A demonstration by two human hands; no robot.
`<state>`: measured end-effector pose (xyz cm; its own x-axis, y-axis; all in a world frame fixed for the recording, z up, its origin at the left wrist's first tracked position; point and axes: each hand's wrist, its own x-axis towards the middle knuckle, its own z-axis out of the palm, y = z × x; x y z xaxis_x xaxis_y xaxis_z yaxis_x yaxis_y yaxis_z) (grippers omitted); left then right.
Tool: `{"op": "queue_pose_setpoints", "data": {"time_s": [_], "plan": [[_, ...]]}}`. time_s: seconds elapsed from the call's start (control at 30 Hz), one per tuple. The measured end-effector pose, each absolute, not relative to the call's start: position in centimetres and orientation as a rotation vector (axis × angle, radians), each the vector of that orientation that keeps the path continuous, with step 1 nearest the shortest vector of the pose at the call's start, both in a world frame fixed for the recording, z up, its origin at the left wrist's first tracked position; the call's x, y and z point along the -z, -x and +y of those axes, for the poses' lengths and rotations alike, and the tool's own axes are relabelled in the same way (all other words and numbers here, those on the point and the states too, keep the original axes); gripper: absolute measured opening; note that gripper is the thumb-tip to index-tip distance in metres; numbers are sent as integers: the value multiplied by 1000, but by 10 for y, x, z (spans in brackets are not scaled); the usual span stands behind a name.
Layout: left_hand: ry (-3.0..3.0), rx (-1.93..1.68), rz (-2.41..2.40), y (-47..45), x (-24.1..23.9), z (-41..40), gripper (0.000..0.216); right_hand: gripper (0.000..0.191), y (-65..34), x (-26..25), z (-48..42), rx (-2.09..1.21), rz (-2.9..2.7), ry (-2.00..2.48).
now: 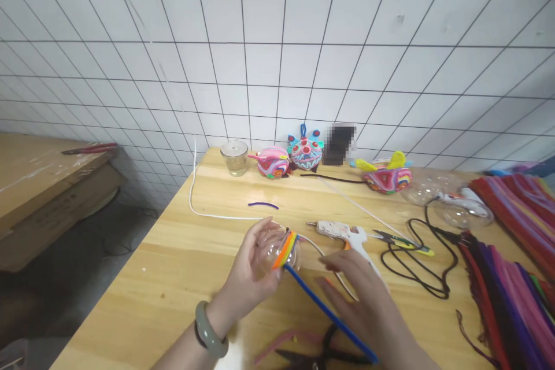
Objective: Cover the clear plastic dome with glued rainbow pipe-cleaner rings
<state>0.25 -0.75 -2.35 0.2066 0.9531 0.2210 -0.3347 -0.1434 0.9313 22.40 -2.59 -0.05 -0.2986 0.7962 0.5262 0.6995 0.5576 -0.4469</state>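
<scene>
My left hand (248,273) is closed around a clear plastic ball (269,250) above the wooden table. Orange and yellow fuzzy strips (285,251), with a little blue beside them, run side by side over the ball. From its lower edge a long blue pipe cleaner (318,302) trails down to the right. My right hand (364,295), slightly blurred, hovers to the right of the ball with fingers stretched and apart; the blue strip passes beside it, seemingly not gripped. Below lie black-handled scissors (314,358), partly out of view, and a pink strip (277,344).
A white glue gun (340,231) and a cutter knife (405,243) lie beyond my right hand, near a looped black cord (416,289). Decorated figures (306,153) and a lidded glass (235,157) stand along the wall. Pipe cleaner bundles (507,300) occupy the right side.
</scene>
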Motion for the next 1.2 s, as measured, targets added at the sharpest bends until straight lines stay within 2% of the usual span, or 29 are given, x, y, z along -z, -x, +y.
{"op": "queue_pose_setpoints", "data": {"time_s": [0.13,0.23,0.53,0.77,1.2], "plan": [[-1226,-1231,763,-8,18,-13,66,23,-208,-7,-40,-237,-2126,920],[-1275,-1176,819,-11,9,-15,66,21,-209,-8,-42,-290,-2102,882],[-1410,-1192,787,-15,5,-16,73,17,-210,-1,-31,-366,-1957,949],[-1423,-1090,784,-16,-8,-18,68,10,-207,-6,-25,-434,-1800,1063],[-1405,-1091,742,-11,12,-19,69,10,-200,-8,-27,-776,-1537,1158]]}}
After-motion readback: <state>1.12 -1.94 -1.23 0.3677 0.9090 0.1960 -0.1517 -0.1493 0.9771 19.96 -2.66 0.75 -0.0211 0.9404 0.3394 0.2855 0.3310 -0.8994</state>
